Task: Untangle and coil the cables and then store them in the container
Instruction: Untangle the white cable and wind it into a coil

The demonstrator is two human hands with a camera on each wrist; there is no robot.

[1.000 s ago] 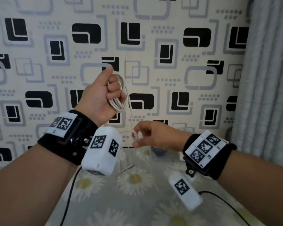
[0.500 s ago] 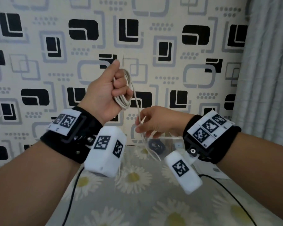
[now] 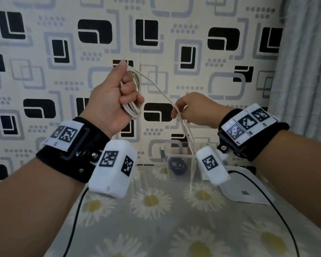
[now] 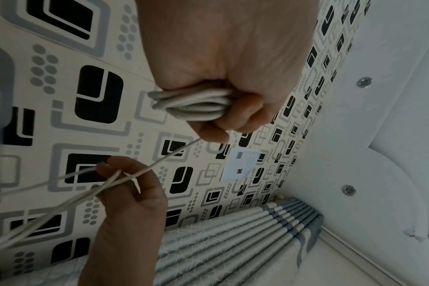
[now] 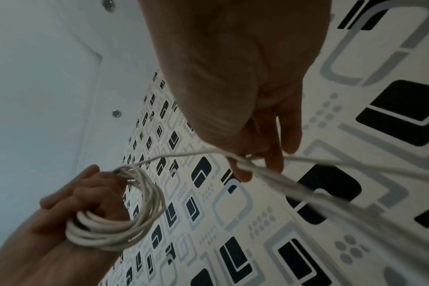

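Note:
My left hand (image 3: 119, 97) is raised in a fist and grips a coil of white cable (image 3: 132, 111) with several loops; the same coil (image 4: 196, 106) (image 5: 125, 218) shows in both wrist views. A strand runs from the coil to my right hand (image 3: 185, 112), which pinches the loose white cable strands (image 3: 185, 130) (image 5: 245, 164) between thumb and fingers. Those strands hang down to the table in front of a clear container (image 3: 170, 160) that holds a dark coiled cable (image 3: 178, 165).
The table wears a daisy-print cloth (image 3: 156, 210). A white flat device (image 3: 246, 190) lies at the right, behind my right wrist. Black camera leads (image 3: 278, 216) trail over the cloth. Patterned wall behind, a curtain (image 3: 304, 71) at the right.
My right hand rose from near the table, drawing the loose strands up level with the coil. The left hand kept its grip on the coil. The view tilted down, revealing the container.

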